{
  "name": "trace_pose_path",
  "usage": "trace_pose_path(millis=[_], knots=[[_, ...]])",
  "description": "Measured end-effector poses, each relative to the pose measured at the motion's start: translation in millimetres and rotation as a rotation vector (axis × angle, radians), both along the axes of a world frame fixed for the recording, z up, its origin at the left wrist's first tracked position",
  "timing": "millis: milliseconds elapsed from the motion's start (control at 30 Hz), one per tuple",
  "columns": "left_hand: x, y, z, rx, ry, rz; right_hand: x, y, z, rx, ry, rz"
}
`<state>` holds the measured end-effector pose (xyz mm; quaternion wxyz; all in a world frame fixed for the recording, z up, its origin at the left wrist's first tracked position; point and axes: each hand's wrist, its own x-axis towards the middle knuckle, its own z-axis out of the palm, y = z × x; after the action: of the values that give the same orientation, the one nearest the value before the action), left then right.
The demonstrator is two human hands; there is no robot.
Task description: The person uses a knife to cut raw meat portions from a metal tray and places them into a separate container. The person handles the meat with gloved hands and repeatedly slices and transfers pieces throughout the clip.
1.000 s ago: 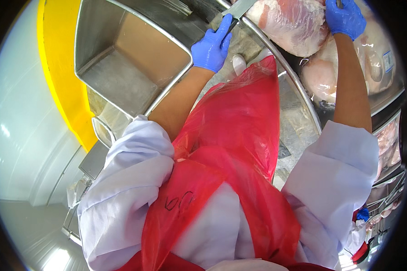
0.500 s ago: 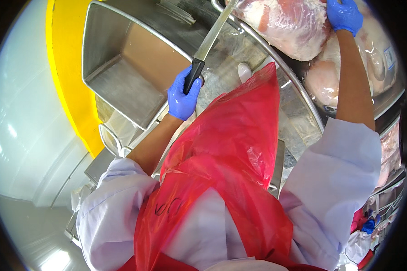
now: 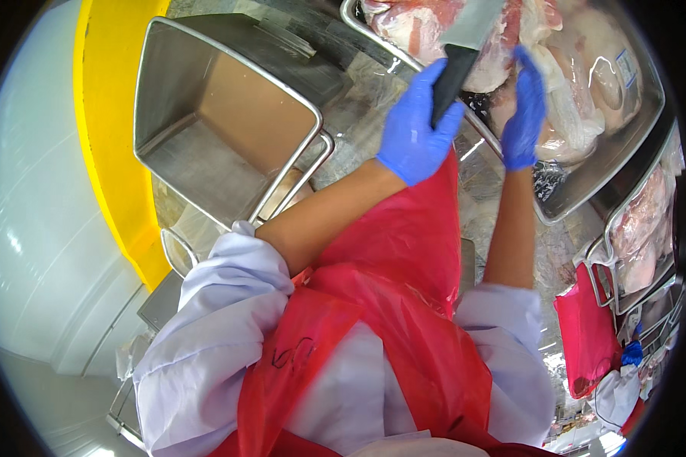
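Observation:
A knife with a black handle (image 3: 453,80) is gripped in my left hand (image 3: 413,133), which wears a blue glove. Its broad blade (image 3: 472,23) points up and to the right, over a large piece of raw meat (image 3: 411,24) in a metal tub (image 3: 591,186). My right hand (image 3: 524,114), gloved in blue too, is held edge-on to the right of the knife. Its fingers stretch upward beside the meat, and nothing shows in it. A pale, plastic-wrapped meat piece (image 3: 598,53) lies farther right in the same tub.
A deep steel bin (image 3: 232,152) stands at left, beside a curved yellow panel (image 3: 118,114). At far right, more meat (image 3: 644,221) fills another metal container. Near it is another person's red apron (image 3: 587,327). My red apron (image 3: 381,244) hangs below my hands.
My left hand has carried the knife right and over the meat. My right hand has let go of the meat's far end and come down and left, nearer the knife.

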<state>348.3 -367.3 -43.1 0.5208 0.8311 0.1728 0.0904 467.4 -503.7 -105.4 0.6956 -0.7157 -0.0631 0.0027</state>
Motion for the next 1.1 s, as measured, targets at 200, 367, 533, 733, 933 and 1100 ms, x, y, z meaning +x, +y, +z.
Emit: trace_pose_path(millis=[200, 367, 533, 733, 933, 1100], knots=[[11, -39, -9, 0.035, -0.058, -0.320, -55, -15, 20, 0.601, 0.671, 0.217], [58, 35, 0, 0.564, -0.193, -0.607, -53, -55, -4, 0.500, 0.710, 0.053], [158, 111, 0, 0.973, -0.186, -0.366, -73, -75, -20, 0.397, 0.697, -0.008], [201, 156, -78, 0.774, -0.013, -0.461, -99, -65, -32, 0.440, 0.732, 0.075], [205, 176, -93, 0.787, -0.027, -0.441, -98, -60, -40, 0.398, 0.743, 0.125], [215, 173, -92, 0.617, -0.008, -0.403, -94, -48, -45, 0.436, 0.758, 0.107]])
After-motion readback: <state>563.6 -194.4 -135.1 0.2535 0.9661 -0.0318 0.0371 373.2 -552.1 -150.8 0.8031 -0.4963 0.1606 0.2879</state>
